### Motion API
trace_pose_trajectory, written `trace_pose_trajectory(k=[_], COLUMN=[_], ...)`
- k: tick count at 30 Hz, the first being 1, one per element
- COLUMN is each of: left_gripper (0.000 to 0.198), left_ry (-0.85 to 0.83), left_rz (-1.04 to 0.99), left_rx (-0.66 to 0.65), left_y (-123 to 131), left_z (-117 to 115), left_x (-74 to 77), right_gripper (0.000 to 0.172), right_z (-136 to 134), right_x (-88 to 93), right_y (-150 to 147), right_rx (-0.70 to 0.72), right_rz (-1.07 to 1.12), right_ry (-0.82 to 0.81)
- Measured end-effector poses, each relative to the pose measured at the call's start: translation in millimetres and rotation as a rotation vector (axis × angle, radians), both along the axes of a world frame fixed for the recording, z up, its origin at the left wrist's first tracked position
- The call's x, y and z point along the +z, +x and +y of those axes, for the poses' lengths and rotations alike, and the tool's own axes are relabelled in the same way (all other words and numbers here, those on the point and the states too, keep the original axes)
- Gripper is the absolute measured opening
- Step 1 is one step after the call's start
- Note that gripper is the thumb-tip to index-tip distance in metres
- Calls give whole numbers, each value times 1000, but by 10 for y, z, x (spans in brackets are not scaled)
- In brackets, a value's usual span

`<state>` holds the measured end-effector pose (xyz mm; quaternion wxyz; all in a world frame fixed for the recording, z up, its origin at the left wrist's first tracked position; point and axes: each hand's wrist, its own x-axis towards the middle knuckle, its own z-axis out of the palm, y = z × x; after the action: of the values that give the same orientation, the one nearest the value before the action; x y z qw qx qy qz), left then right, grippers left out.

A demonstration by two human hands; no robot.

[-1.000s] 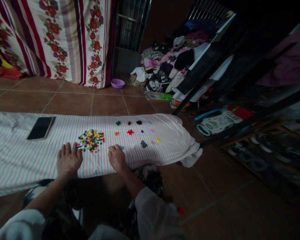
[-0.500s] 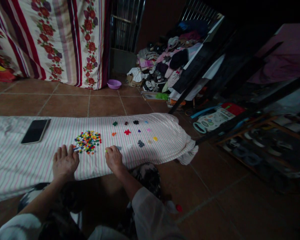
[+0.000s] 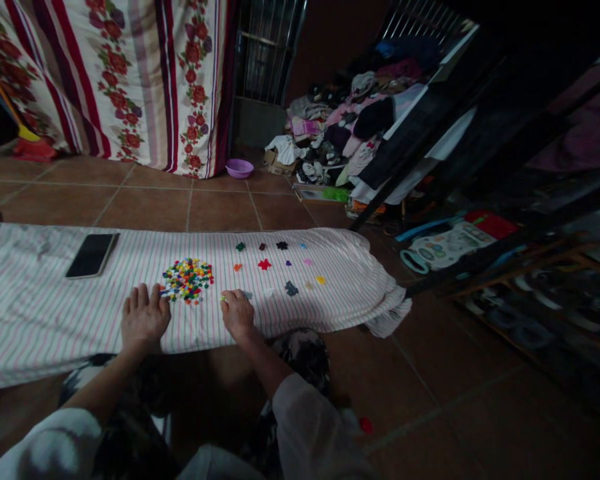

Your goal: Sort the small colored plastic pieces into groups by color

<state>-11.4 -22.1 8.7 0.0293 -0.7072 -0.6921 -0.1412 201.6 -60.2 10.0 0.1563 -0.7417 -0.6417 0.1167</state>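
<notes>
My left hand (image 3: pixel 145 319) lies flat on the striped cloth (image 3: pixel 105 320), fingers stretched out, their tips at the lower left edge of a heap of small multicoloured pieces (image 3: pixel 187 280). To the right of that heap, my right hand (image 3: pixel 238 316) is closed in a pinch on a tiny yellow-green piece (image 3: pixel 223 298) at the cloth. Beyond it, small pieces sit in separate colour groups, among them a red group (image 3: pixel 265 265), a black group (image 3: pixel 282 245), a dark grey group (image 3: pixel 291 289) and a yellow group (image 3: pixel 321 280). My right hand partly covers a grey-blue group (image 3: pixel 248 295).
A phone (image 3: pixel 92 256) rests on the cloth at the left. Past the far edge, a purple basin (image 3: pixel 239 168) stands on the tiled floor near a floral curtain (image 3: pixel 150 87). Clothes are heaped (image 3: pixel 350 127) behind. At the right are a dark pole (image 3: pixel 380 197) and a shoe rack (image 3: pixel 525 273).
The view has turned slightly left, so everything appears farther right. Both hands keep nearly the same places on the cloth, and the right hand still pinches the yellow-green piece.
</notes>
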Motion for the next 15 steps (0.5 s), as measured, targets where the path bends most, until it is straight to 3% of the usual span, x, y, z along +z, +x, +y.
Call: trace_pose_trajectory(k=[15], left_gripper=[59], left_ry=[20], left_rz=[-48], left_rx=[-5], left_y=[7], left_z=[-18], left_x=[14], right_gripper=[23], right_z=[-27], right_x=[-84], right_y=[-6], right_rx=[67], right_rz=[-57], right_ry=[69])
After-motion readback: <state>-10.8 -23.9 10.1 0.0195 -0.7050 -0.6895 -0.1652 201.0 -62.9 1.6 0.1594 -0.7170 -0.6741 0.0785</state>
